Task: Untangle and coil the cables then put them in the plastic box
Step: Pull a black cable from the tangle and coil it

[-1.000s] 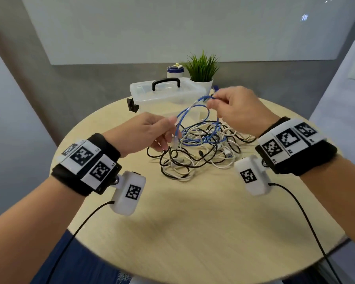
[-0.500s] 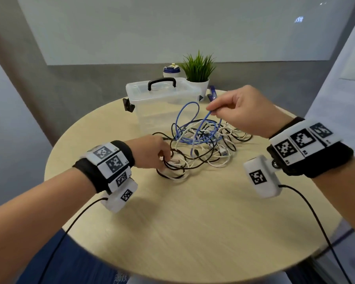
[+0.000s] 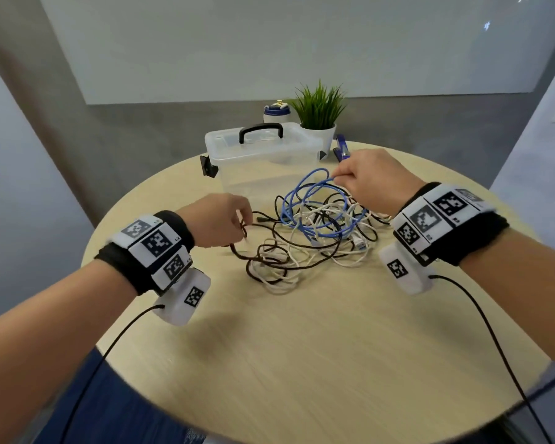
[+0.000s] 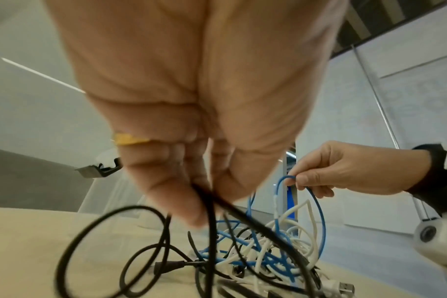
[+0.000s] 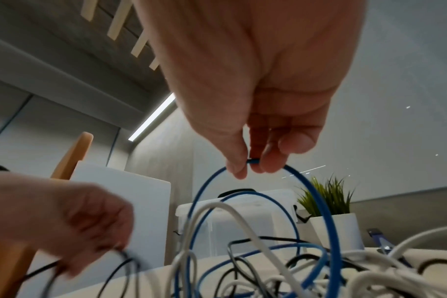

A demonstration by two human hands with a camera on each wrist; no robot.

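A tangle of black, white and blue cables (image 3: 311,238) lies in the middle of the round wooden table (image 3: 302,363). My left hand (image 3: 225,222) pinches a loop of the black cable (image 4: 212,211) at the tangle's left edge. My right hand (image 3: 366,181) pinches the top of a raised blue cable (image 5: 253,161) loop above the tangle's far right side. The clear plastic box (image 3: 263,161) with a black handle stands just behind the tangle, its lid on.
A potted green plant (image 3: 319,116) and a white bottle with a blue cap (image 3: 277,113) stand behind the box. A blue stapler (image 3: 342,149) lies to the box's right. The table's near half holds nothing but my wrists.
My left hand let go of the blue cable, dropped to the table and took the black cable, drawing it leftward. My right hand lowered the blue loop closer to the tangle.
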